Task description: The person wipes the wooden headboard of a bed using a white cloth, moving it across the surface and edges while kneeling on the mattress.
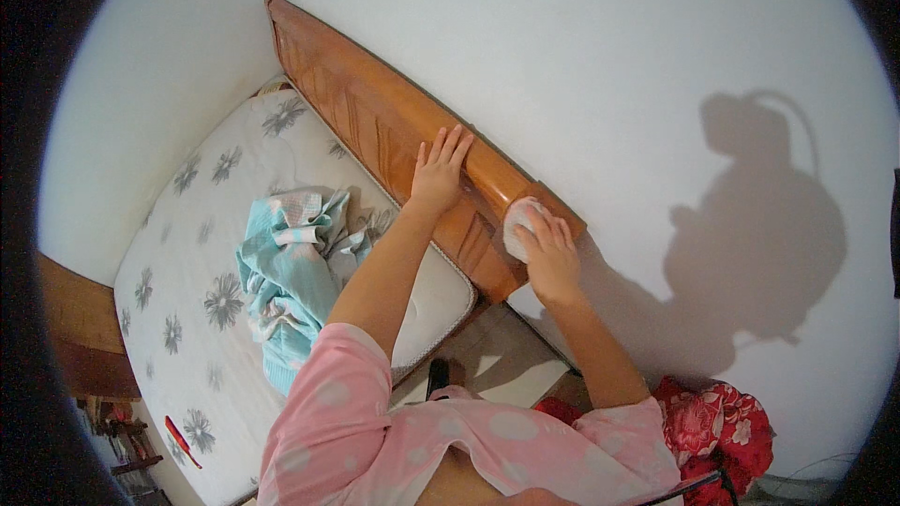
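A varnished wooden headboard [373, 84] runs along the wall at the end of the bed. Flat against its upper part rests my left hand [441, 172], fingers spread and holding nothing. My right hand [552, 253] holds a white cloth [520, 228] against the headboard's near end, by the corner block. The palm side and part of the cloth are hidden under the fingers. Below the headboard lies a white mattress [190, 239] with grey flower prints. A crumpled turquoise and white fabric [288, 295] sits on it, left of my left forearm.
A red object [181, 439], thin and long, lies near the mattress's lower left edge. Beyond that edge stand shelves [133, 443] with various items. Red floral fabric [717, 429] is heaped at the lower right, beside the white wall [633, 49]. Tiled floor [485, 344] shows below the headboard's near end.
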{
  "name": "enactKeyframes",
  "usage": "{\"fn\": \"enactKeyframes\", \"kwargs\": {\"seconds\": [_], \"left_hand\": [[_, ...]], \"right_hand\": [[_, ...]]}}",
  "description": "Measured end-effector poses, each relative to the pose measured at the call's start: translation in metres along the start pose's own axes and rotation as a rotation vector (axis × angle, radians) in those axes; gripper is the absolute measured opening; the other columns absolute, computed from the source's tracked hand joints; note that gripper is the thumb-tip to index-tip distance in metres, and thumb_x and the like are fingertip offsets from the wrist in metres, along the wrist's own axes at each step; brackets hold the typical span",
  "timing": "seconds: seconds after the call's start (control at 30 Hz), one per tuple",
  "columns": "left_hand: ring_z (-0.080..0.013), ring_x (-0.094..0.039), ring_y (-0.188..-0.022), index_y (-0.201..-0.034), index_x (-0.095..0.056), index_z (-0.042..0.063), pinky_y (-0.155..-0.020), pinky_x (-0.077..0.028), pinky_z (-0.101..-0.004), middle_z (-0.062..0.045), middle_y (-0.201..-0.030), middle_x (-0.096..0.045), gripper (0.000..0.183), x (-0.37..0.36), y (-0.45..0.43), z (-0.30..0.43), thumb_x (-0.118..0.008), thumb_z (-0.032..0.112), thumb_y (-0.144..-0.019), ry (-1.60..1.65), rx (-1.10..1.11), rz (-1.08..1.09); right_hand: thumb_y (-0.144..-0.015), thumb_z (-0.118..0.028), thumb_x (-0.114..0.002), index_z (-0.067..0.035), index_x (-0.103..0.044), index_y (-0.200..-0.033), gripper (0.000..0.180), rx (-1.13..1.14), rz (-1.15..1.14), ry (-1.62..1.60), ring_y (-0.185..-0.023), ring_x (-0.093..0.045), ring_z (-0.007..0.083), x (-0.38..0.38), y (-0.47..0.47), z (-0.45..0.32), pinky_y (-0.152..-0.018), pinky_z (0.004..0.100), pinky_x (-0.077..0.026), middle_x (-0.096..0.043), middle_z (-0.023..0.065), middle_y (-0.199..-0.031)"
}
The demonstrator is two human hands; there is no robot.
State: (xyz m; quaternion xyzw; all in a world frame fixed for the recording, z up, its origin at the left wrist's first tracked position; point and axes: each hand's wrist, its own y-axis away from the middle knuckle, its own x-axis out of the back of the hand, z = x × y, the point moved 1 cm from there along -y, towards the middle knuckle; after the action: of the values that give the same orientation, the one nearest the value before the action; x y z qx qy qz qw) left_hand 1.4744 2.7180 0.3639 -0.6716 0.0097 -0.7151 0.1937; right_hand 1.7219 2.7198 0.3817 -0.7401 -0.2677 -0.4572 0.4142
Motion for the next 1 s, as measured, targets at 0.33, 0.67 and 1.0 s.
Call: {"fn": "enactKeyframes", "kwargs": {"seconds": [0.33, 0.67, 1.0], "left_hand": [[-0.0223, -0.011, -0.141, -0.145, -0.017, 0.022, -0.113, -0.015, -0.0460, 0.000, -0.152, -0.012, 0.084, 0.005, -0.001, 0.002, -0.066, 0.012, -0.077, 0.036, 0.067, -0.066], [-0.0256, -0.015, -0.140, -0.144, -0.019, 0.020, -0.111, -0.022, -0.0445, -0.003, -0.152, -0.015, 0.084, 0.000, -0.007, 0.008, -0.065, 0.007, -0.075, 0.060, 0.017, -0.020], [-0.0269, -0.023, -0.136, -0.140, -0.027, 0.013, -0.111, -0.019, -0.0461, -0.009, -0.146, -0.030, 0.073, -0.052, 0.124, -0.058, -0.057, 0.006, -0.074, 0.267, 0.097, -0.155]], "right_hand": [[-0.079, -0.016, -0.060, 0.000, -0.044, -0.127, 0.053, -0.119, 0.060, 0.116, -0.127, -0.037, 0.0333, 0.024, 0.001, 0.005, -0.106, 0.0465, -0.027, -0.040, 0.0170, -0.136], [-0.082, -0.015, -0.058, -0.003, -0.038, -0.134, 0.057, -0.057, -0.056, 0.180, -0.127, -0.037, 0.0329, -0.023, -0.079, 0.010, -0.108, 0.0419, -0.027, -0.036, 0.0175, -0.140], [-0.084, -0.007, -0.045, -0.006, -0.043, -0.132, 0.048, -0.108, 0.096, 0.293, -0.130, -0.035, 0.0307, -0.030, -0.036, -0.013, -0.107, 0.0463, -0.026, -0.035, 0.0137, -0.142]]}}
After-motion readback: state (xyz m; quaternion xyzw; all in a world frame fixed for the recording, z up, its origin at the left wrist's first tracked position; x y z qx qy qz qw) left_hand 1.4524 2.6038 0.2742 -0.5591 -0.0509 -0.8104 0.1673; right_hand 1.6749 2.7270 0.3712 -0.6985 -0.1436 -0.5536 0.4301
